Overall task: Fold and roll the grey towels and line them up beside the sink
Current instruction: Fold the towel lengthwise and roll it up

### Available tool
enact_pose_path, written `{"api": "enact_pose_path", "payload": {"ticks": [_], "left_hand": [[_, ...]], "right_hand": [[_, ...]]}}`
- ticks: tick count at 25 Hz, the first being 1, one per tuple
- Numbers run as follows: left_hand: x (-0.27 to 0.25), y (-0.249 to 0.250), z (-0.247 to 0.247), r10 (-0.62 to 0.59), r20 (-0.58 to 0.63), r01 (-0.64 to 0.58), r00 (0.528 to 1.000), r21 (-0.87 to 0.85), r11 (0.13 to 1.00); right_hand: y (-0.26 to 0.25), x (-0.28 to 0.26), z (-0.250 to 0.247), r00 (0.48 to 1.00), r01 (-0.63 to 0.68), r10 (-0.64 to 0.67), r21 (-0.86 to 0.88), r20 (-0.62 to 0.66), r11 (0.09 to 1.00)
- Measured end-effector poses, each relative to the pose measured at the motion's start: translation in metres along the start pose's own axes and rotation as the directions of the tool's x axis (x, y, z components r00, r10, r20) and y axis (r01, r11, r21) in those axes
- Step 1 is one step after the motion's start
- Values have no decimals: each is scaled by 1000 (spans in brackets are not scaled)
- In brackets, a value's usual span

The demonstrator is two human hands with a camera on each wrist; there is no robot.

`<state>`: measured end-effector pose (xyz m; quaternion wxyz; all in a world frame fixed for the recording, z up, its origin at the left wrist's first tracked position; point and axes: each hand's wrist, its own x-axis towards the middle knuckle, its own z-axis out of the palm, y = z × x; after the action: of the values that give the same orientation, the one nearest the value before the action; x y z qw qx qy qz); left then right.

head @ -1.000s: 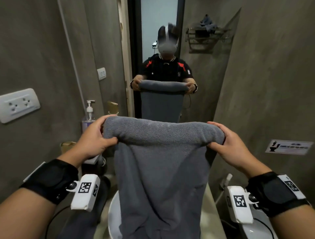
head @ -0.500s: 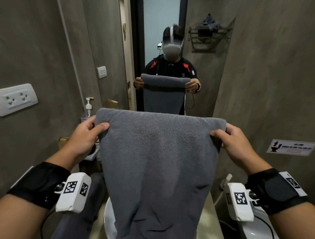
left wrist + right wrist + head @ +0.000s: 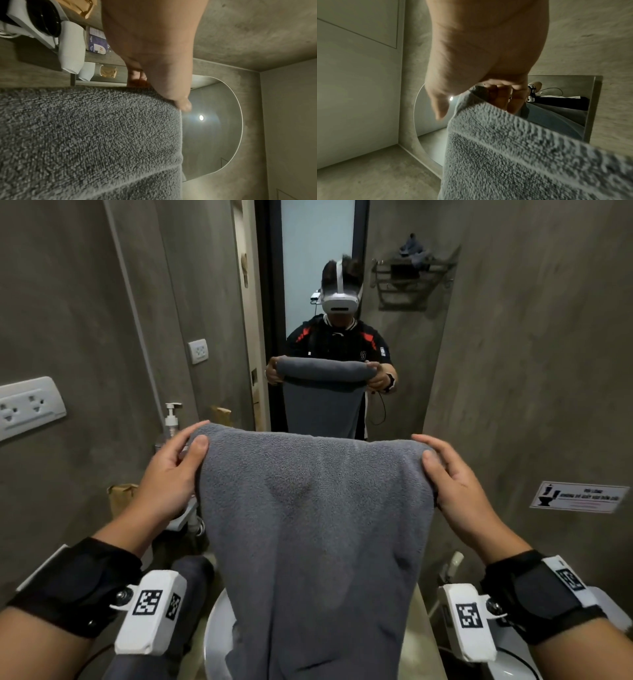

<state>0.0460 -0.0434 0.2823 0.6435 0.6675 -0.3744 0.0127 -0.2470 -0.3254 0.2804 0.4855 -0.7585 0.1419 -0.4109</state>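
Note:
A grey towel hangs in the air in front of me, folded over at its top edge, its lower part draping down over the white sink. My left hand pinches the top left corner, thumb on the near face. My right hand pinches the top right corner the same way. The left wrist view shows the grey towel with my left hand's thumb on its edge. In the right wrist view my right hand's fingers curl behind the grey towel. A rolled dark grey towel lies left of the sink.
A mirror straight ahead reflects me and the towel. A soap pump bottle and a brown paper bag stand at the left. Wall sockets are on the left wall, a toilet at lower right, and a sign on the right wall.
The rolled-over top edge of the towel has flattened out, and both hands have shifted their pinch on the corners while holding it slightly lower and closer.

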Motion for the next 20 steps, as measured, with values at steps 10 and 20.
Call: {"api": "enact_pose_path", "payload": {"ticks": [10,20], "left_hand": [[-10,-12,-6,-11,236,-34,972,183,982],[-15,-11,-10,49,108,-66,993,164,984]], "right_hand": [[8,-16,-15,976,-26,50,-117,210,993],[-10,-19,-25,991,11,10,-150,136,989]]}}
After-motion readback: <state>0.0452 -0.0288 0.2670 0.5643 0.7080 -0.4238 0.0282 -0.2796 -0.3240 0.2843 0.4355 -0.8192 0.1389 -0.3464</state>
